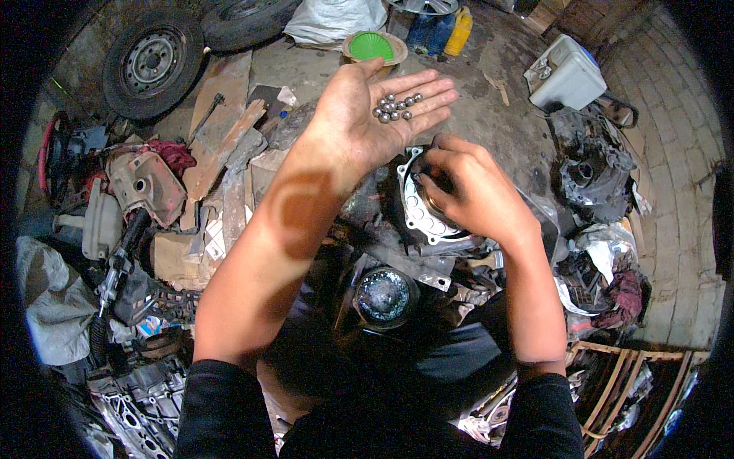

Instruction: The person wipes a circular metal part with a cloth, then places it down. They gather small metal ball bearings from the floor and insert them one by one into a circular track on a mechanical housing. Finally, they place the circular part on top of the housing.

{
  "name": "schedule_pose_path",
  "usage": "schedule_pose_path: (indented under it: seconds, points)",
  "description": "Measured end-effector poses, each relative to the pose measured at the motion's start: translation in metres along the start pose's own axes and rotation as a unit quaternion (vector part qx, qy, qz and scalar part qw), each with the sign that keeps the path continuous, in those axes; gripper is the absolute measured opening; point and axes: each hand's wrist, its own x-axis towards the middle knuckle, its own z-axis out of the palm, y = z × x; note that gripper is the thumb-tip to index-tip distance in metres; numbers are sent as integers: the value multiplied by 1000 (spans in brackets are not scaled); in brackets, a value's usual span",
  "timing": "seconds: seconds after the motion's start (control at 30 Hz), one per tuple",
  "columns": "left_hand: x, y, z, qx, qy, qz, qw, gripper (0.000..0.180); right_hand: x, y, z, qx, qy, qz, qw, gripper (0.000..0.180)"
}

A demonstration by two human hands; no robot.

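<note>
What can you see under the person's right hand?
Beneath the right hand is a round metal housing; its left and lower parts show, with circular shapes inside. The hand hides the housing's upper right part, and anything in its grip cannot be seen.

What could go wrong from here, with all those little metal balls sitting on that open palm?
The metal balls lie loose on the open left grip, so a tilt might spill them. Any that drop could roll off across the cluttered floor and be hard to find, or perhaps fall into the round metal casing beside the right grip.
</note>
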Motion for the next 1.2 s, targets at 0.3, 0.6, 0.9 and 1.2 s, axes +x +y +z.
schedule_pose_path:
  seconds: [0.3,0.6,0.9,1.2]
  points:
    - [1,-2,3,1,12,0,1000,63,-3,4,-16,-12,69,18,997,15]
    - [7,-17,-7,55,-29,-107,992,61,-4,-15,-31,57,218,-26,974,28]
    - [3,-18,6,97,-11,-99,990,58,-1,-7,-20,33,214,-32,976,18]
    - [-4,-24,18,123,48,-74,988,58,-1,-9,-19,-2,197,-34,980,17]
